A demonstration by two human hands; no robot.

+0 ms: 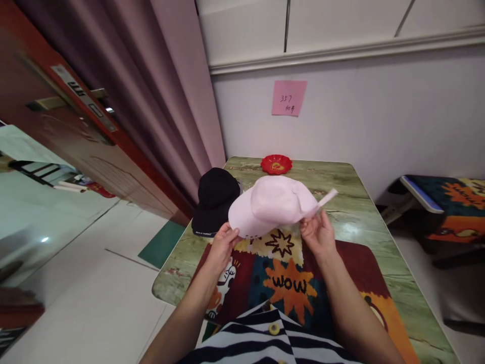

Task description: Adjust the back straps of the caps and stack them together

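A pale pink cap (276,202) is held up over the table, its brim to the left and its back strap sticking out to the right. My left hand (225,242) pinches the lower edge of the brim. At the back, near the strap, my right hand (318,233) is closed on the cap's rim. Just left of the pink cap, a black cap (216,194) rests on the table with small white lettering on its brim. Beneath my hands lies a colourful mat (290,283) printed with "WOW".
The green marbled table (364,220) bears a red scalloped dish (277,164) at its far edge. A pink paper note (289,98) is on the wall behind. To the left are a purple curtain (166,76) and an open door (71,111). Another table (450,202) stands at the right.
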